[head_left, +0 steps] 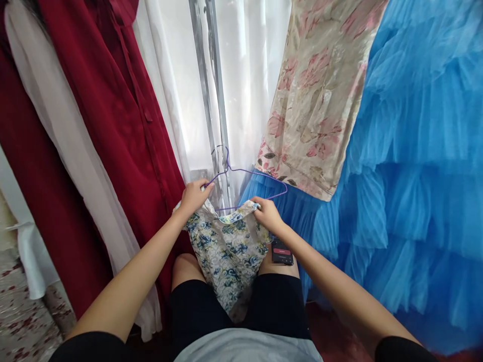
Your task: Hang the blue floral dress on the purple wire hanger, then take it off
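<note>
A blue-and-white floral garment (228, 251) hangs down between my knees. A thin purple wire hanger (249, 173) sits at its top, with the hook toward the metal pole. My left hand (194, 195) is closed on the hanger's left end together with the garment's left shoulder. My right hand (267, 213) pinches the cloth at the garment's right shoulder, just below the hanger's bottom wire.
A metal pole (211, 90) stands before white curtains. Dark red dresses (113, 115) and a white one hang at left. A beige floral dress (320, 90) and a blue tulle dress (415, 166) hang at right. A dark phone (282, 252) rests on my right thigh.
</note>
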`<action>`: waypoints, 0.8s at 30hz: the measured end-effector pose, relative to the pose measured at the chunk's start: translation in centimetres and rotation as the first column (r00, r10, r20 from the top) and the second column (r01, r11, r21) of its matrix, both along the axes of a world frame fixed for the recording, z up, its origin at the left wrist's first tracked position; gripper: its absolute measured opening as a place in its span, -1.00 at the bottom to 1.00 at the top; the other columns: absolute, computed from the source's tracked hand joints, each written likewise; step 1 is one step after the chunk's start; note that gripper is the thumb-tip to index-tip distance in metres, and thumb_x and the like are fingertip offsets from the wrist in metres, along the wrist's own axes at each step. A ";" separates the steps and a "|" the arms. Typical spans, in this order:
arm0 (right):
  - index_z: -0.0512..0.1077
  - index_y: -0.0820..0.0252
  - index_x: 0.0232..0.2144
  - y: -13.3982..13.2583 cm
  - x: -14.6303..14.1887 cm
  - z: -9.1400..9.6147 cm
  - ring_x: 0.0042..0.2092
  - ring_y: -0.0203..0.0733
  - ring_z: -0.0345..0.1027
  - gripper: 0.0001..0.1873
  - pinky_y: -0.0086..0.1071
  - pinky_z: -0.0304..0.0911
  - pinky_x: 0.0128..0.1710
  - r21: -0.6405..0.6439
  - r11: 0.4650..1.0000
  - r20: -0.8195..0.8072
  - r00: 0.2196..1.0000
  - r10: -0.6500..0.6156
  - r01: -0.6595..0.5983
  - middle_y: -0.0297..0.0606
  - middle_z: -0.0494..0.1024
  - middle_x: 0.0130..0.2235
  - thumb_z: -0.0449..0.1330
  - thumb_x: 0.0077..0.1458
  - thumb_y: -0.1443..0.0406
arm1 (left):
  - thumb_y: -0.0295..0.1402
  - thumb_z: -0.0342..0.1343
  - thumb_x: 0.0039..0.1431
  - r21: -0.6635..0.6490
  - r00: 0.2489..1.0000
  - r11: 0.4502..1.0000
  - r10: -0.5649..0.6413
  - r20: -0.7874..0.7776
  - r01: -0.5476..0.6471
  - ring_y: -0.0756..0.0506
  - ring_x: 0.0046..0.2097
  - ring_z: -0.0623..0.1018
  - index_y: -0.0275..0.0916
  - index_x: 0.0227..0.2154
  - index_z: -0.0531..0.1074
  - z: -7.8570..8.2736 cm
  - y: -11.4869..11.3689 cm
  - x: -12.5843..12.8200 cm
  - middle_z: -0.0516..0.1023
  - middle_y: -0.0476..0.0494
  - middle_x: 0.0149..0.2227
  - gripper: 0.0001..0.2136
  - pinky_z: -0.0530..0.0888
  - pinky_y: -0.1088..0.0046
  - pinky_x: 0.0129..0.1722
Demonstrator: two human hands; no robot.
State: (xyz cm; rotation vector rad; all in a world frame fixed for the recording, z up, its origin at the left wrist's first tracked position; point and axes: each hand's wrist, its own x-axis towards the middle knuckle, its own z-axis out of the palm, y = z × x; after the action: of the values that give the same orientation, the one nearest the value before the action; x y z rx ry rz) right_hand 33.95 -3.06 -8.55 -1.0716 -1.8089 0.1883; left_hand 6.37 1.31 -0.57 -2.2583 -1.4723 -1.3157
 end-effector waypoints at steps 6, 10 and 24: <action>0.17 0.22 0.27 0.2 4.8 2.4 -0.41 -0.06 0.39 -0.21 -0.33 0.22 -0.36 0.051 0.967 -0.110 0.964 -0.243 0.250 -0.34 0.52 -0.47 0.13 -0.08 0.35 | -0.09 0.01 0.31 0.081 0.996 0.996 0.045 -0.080 -0.038 -0.10 -0.41 0.45 -0.22 -0.32 0.59 -0.3 -0.8 0.3 0.54 -0.11 -0.47 -0.65 0.22 0.42 -0.37; 0.11 0.24 0.30 0.5 7.6 4.8 -0.41 -0.05 0.39 -0.14 -0.31 0.21 -0.37 0.074 0.934 -0.075 0.936 -0.344 0.349 -0.33 0.53 -0.46 0.17 -0.09 0.30 | -0.13 -0.01 0.34 0.092 0.991 0.995 0.057 -0.117 -0.046 -0.13 -0.39 0.49 -0.20 -0.32 0.59 -0.2 -0.9 0.5 0.55 -0.14 -0.46 -0.66 0.24 0.40 -0.36; 0.45 0.26 -0.60 -0.5 8.5 7.3 -0.62 -0.38 0.11 -0.48 -0.45 0.00 -0.60 -0.603 0.684 -0.220 0.910 0.351 -0.410 -0.38 0.37 -0.65 0.37 -0.09 -0.09 | -0.17 -0.02 0.32 0.136 0.996 0.988 0.082 -0.037 -0.076 -0.21 0.02 0.54 -0.20 0.00 0.50 -0.2 0.0 -4.4 0.57 -0.23 -0.03 -0.66 0.42 0.29 0.04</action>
State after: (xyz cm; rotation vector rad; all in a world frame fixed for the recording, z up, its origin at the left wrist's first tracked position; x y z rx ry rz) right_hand 42.42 -3.55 -1.26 -1.0884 -1.9137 1.1711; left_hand 1.93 1.33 -0.78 -2.1090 -1.3990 -1.2947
